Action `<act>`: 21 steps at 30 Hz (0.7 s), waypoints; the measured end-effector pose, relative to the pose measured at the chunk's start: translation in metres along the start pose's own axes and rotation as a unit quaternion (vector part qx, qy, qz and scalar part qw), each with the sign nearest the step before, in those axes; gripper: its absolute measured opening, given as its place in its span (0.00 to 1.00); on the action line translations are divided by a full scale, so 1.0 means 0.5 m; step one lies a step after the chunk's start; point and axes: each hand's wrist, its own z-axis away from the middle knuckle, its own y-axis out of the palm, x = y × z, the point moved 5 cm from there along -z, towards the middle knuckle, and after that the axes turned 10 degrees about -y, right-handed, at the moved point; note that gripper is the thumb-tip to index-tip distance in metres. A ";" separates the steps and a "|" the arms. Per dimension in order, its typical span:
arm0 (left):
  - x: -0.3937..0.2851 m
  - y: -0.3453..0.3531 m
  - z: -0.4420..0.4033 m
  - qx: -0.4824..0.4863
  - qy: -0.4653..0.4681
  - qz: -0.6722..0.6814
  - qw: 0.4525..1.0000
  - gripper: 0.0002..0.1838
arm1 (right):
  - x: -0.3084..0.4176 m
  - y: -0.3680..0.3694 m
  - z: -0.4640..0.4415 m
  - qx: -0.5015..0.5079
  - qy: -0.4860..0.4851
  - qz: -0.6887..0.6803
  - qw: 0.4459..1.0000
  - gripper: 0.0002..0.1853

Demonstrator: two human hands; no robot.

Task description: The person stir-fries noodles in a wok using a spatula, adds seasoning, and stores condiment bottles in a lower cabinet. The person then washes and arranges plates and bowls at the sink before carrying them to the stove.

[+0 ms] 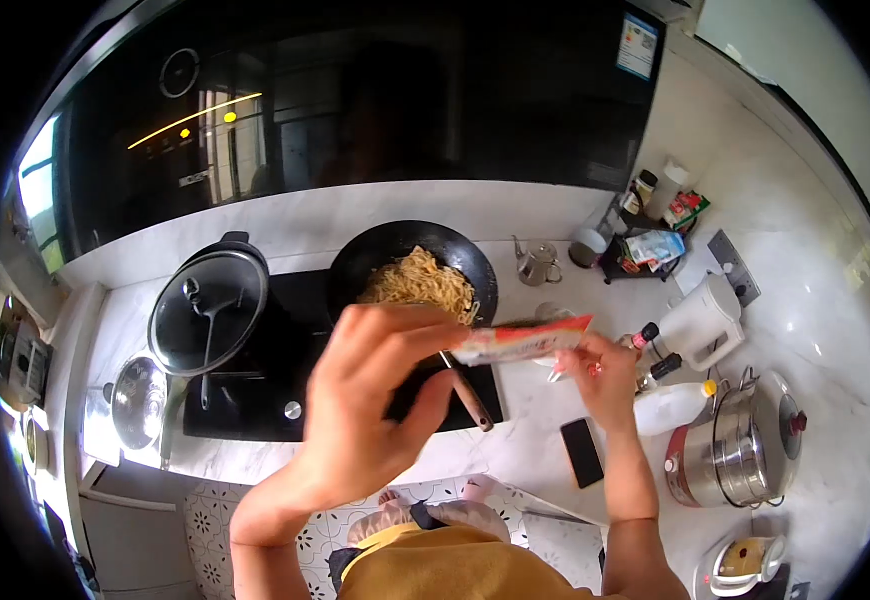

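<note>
Nearest the camera, the left hand (375, 400) is raised with its thumb spread well away from its bent fingers; these overlap the left end of a red-and-white packet (525, 342), and whether they touch it, I cannot tell. The right hand (602, 378) pinches the packet's other end between thumb and fingers, keeping it up in the air, roughly level, its print blurred.

Just beyond the packet sits a black wok (350, 255) of noodles (420, 280) on the black cooktop (240, 405); a brown handle (470, 395) shows below the packet. A smartphone (582, 453) lies on the counter near the right forearm, with a yellow-capped white jug (667, 410) beyond. Farther out are a small metal teapot (537, 266), a white electric kettle (700, 322), a steamer pot (740, 450) and, leftward, a glass-lidded pot (177, 320).
</note>
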 end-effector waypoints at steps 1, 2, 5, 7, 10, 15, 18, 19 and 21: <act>0.021 0.020 0.012 -0.010 0.021 -0.068 0.997 0.20 | 0.010 0.019 0.012 0.018 0.011 0.008 1.000 0.05; 0.035 0.035 0.023 -0.006 0.036 -0.098 0.995 0.21 | 0.020 0.036 0.023 0.034 0.022 0.015 0.999 0.05; 0.059 0.065 0.056 -0.006 0.041 -0.135 0.990 0.21 | 0.038 0.071 0.048 0.041 0.017 0.029 0.999 0.03; 0.075 0.078 0.067 -0.011 0.035 -0.156 0.987 0.19 | 0.039 0.080 0.061 0.042 0.026 0.061 0.997 0.03; 0.084 0.078 0.070 -0.027 0.017 -0.140 0.990 0.16 | 0.042 0.085 0.069 0.021 0.015 0.078 0.997 0.04; 0.094 0.104 0.066 0.052 0.029 -0.178 0.982 0.09 | 0.059 0.085 0.073 0.023 -0.012 0.128 0.991 0.05; 0.111 0.121 0.075 0.047 0.033 -0.165 0.985 0.09 | 0.054 0.086 0.071 0.022 -0.046 0.147 0.988 0.05; 0.117 0.121 0.071 0.040 0.029 -0.171 0.984 0.09 | 0.050 0.082 0.066 0.007 -0.036 0.137 0.990 0.06; 0.124 0.118 0.064 0.036 0.023 -0.168 0.985 0.10 | 0.031 0.071 0.063 -0.048 -0.011 0.101 0.994 0.09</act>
